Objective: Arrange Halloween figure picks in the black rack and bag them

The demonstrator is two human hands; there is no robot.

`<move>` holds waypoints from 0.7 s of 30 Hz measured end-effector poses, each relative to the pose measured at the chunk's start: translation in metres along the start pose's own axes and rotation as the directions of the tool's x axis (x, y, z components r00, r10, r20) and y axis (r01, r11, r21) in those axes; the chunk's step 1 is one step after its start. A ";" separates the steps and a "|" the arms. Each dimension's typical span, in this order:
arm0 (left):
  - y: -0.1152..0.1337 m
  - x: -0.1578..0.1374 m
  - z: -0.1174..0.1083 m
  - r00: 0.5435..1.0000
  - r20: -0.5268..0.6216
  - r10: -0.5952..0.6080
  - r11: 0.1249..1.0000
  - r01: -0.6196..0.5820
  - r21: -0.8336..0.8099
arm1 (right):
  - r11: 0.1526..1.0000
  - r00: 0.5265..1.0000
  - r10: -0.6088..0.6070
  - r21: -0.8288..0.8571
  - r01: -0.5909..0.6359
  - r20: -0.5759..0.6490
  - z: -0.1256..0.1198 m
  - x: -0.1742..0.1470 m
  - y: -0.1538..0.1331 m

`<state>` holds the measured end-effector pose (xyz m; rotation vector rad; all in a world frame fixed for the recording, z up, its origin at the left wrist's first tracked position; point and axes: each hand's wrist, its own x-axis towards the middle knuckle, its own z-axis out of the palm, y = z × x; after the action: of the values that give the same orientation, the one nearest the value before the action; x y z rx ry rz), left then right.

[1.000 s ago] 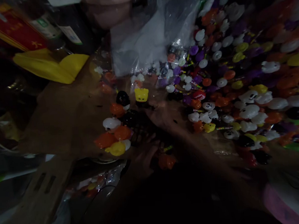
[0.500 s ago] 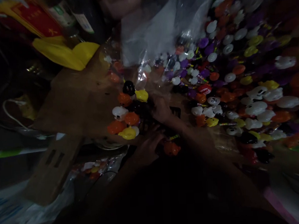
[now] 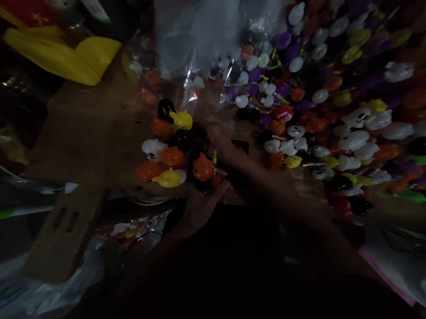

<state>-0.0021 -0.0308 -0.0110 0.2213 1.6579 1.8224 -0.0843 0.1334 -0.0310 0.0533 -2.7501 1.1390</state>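
In the dim head view, my left hand [image 3: 204, 203] is closed at the lower end of the small cluster, its fingers bent toward the right. Just above it is a round orange plastic toy [image 3: 203, 167] with a thin yellow stick, apparently in its grip. My right hand [image 3: 217, 135] lies beside the cluster's right side; its fingers are dark and blurred. The cluster holds a white ghost-like toy [image 3: 154, 149], a yellow toy [image 3: 167, 178], another yellow toy [image 3: 181, 119], a black toy [image 3: 166, 109] and several orange ones. Shadow hides the cluster's middle.
A large heap of white, orange, purple and yellow toys [image 3: 354, 138] covers the right side. Clear plastic bags [image 3: 199, 34] lie at the back. The cluster rests on a brown board [image 3: 86, 137], with a yellow bowl-like piece [image 3: 65, 57] beyond and a slotted wooden piece [image 3: 65, 229] nearby.
The orange toy with the stick has moved up and left, to the cluster's edge, with my left hand following below it. My right hand stays beside the cluster. The whole view has shifted slightly.
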 end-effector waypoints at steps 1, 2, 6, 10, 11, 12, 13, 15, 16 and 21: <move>0.000 -0.001 0.002 0.999 0.018 -0.049 0.998 0.050 -0.047 | 1.000 1.000 -0.004 0.015 0.004 0.022 -0.005 -0.002 0.000; 0.000 -0.001 0.002 0.995 0.036 -0.092 0.991 0.095 -0.095 | 0.999 1.000 -0.001 0.043 0.000 0.013 -0.012 -0.005 0.000; 0.001 -0.001 -0.002 0.964 0.172 -0.203 0.921 0.248 -0.300 | 0.982 0.958 0.130 0.166 -0.089 -0.257 -0.046 -0.047 0.000; 0.004 0.002 -0.005 0.907 0.330 -0.263 0.824 0.389 -0.412 | 0.934 0.920 0.284 0.296 -0.201 -0.271 -0.069 -0.113 -0.011; 0.003 0.002 -0.004 0.907 0.327 -0.267 0.825 0.390 -0.409 | 0.923 0.925 0.303 0.312 -0.225 -0.230 -0.070 -0.127 -0.016; 0.001 0.002 -0.002 0.909 0.318 -0.268 0.833 0.385 -0.397 | 0.915 0.928 0.316 0.320 -0.244 -0.197 -0.069 -0.140 -0.021; -0.001 0.001 0.001 0.912 0.310 -0.268 0.844 0.378 -0.381 | 0.908 0.927 0.330 0.328 -0.260 -0.177 -0.066 -0.150 -0.026; -0.005 -0.002 0.007 0.914 0.312 -0.260 0.867 0.363 -0.341 | 0.893 0.921 0.357 0.348 -0.286 -0.158 -0.061 -0.162 -0.034; -0.007 -0.004 0.009 0.918 0.306 -0.251 0.880 0.348 -0.323 | 0.882 0.917 0.370 0.368 -0.295 -0.150 -0.059 -0.165 -0.038; -0.006 -0.010 0.018 0.949 0.230 -0.214 0.928 0.271 -0.256 | 0.730 0.880 0.471 0.534 -0.427 0.060 -0.062 -0.165 -0.048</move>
<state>0.0170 -0.0212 -0.0101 0.0636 1.2100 1.7594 0.0917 0.1382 0.0182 -0.6163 -2.3350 1.9597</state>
